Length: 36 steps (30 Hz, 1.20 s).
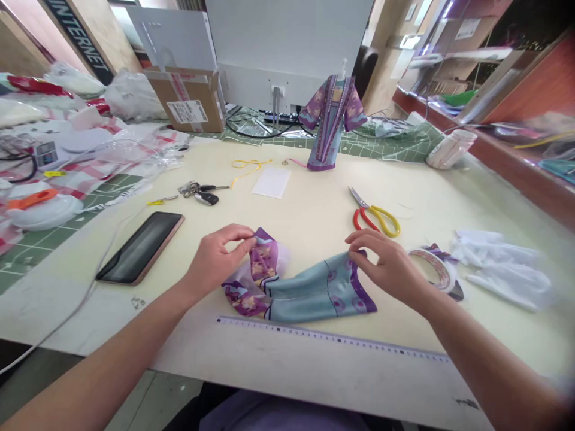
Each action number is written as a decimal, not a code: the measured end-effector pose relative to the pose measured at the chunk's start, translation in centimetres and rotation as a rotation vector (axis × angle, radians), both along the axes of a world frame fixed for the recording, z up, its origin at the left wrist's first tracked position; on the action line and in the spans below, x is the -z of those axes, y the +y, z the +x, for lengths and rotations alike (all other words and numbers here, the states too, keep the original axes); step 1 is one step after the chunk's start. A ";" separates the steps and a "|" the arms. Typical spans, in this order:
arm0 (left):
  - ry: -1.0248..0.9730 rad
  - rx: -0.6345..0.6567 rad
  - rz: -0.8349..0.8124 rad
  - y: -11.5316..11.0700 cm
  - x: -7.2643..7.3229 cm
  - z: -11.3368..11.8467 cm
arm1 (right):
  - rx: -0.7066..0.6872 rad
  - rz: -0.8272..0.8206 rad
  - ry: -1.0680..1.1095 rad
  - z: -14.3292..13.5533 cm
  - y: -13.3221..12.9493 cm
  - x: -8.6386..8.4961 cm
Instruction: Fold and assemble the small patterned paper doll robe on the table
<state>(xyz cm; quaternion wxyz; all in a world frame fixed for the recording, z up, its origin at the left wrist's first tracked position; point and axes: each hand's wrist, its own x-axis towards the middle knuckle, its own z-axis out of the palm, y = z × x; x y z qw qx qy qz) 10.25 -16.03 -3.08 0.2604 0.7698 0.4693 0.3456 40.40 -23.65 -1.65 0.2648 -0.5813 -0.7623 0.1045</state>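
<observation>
A small doll-sized garment [305, 290] lies sideways on the cream table sheet, its blue skirt to the right and its purple flowered sleeves to the left. My left hand [224, 254] pinches the tip of the upper sleeve between thumb and index finger. With thumb and fingertips, my right hand [386, 263] grips the upper corner of the purple hem. Just below the garment runs a measuring strip [314, 335]. Behind, a similar purple and blue robe [330, 129] stands upright on a small stand.
Scissors [375, 212] with red and yellow handles lie beyond my right hand. Right of it are a tape roll [431, 269] and white cloth [503, 266]. A phone [141, 248], keys [202, 193] and a white card [271, 182] lie left and ahead. A cardboard box [186, 99] stands behind.
</observation>
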 end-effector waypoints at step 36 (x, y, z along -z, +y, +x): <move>0.161 0.413 -0.285 -5.8 -6.5 -2.1 | -0.235 -0.103 0.371 -6.6 -8.4 -2.7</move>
